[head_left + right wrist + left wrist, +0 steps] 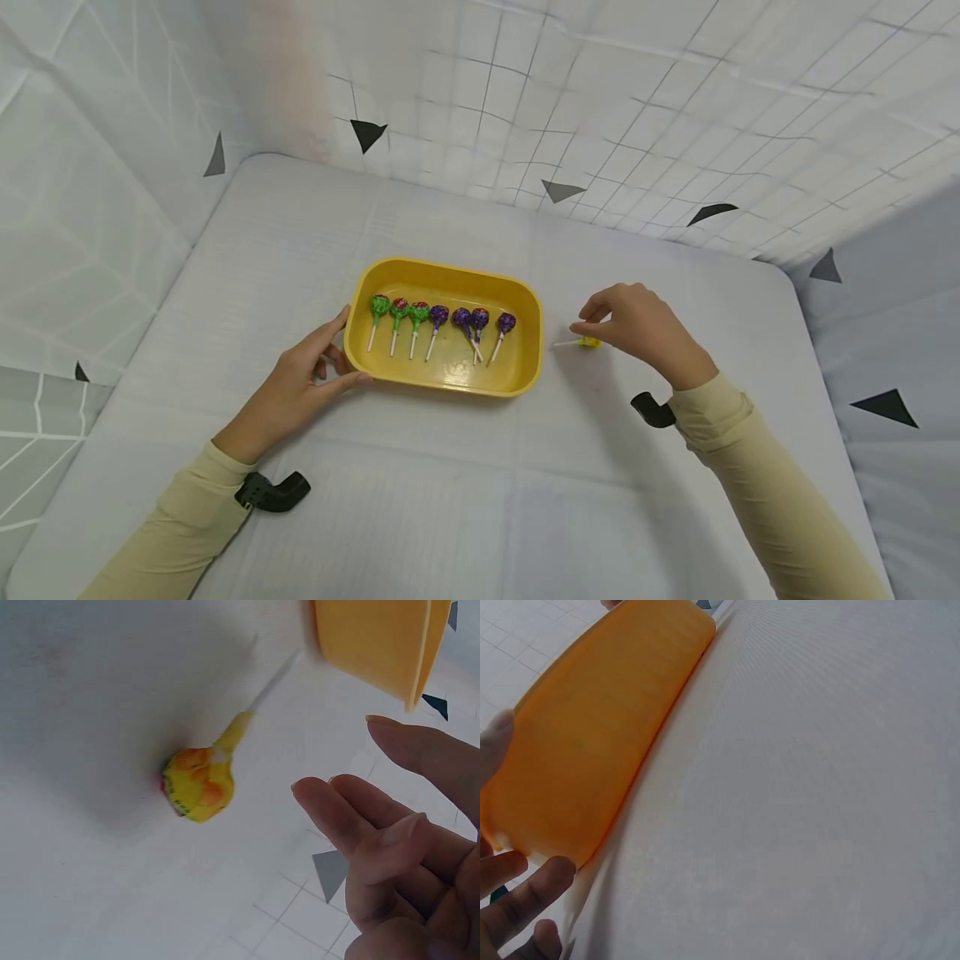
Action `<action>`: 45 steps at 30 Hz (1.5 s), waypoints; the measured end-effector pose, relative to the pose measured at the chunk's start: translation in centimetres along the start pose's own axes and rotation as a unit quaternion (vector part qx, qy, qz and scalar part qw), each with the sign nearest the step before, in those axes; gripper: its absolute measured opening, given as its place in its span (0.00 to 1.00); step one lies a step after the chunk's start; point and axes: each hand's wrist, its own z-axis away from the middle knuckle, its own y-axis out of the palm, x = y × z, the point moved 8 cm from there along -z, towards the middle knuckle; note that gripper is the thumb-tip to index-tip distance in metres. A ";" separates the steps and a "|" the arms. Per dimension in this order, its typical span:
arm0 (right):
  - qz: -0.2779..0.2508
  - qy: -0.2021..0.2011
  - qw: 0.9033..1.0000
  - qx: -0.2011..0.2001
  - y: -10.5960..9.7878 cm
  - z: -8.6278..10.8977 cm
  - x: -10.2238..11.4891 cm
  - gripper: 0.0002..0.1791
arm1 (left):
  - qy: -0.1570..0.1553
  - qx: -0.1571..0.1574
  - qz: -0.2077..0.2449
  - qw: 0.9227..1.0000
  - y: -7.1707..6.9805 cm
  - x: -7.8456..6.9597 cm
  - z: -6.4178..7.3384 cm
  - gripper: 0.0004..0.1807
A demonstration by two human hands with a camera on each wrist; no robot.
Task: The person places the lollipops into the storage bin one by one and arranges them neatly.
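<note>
A yellow tray [405,375] lies on the table with several wrapped lollipops in a row inside. The green lollipops [398,309] are at its left, the purple lollipops [438,315] from the middle to the right. With thumb and fingers around its left end, my left hand [296,382] holds the tray; the left wrist view shows fingertips [555,874] against the tray wall. Right of the tray, a yellow lollipop [199,784] lies on the table, its white stick pointing toward the tray. Above it hovers my right hand [637,321], thumb and fingers apart, holding nothing.
The white table [420,508] extends around the tray. White cloth walls [465,75] with dark triangles and grid lines rise at the back and sides. Each sleeve carries a black wrist mount [273,492] near the cuff.
</note>
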 end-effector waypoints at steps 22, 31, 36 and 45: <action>0.027 0.054 0.998 0.012 2.0 -0.2 -4.4 0.15 | 0.011 -0.007 0.001 1.000 0.0 0.0 0.0 0.52; 0.012 0.048 0.999 0.020 2.6 -0.6 -4.8 0.14 | 0.012 -0.007 0.004 1.000 -0.1 -0.2 0.0 0.52; 0.010 0.040 0.999 0.013 2.5 -0.7 -4.4 0.14 | 0.012 -0.007 0.004 1.000 -0.1 -0.2 0.0 0.52; 0.003 0.005 1.000 0.012 2.7 -0.8 -3.8 0.14 | 0.012 -0.007 0.001 1.000 -0.1 -0.1 0.0 0.52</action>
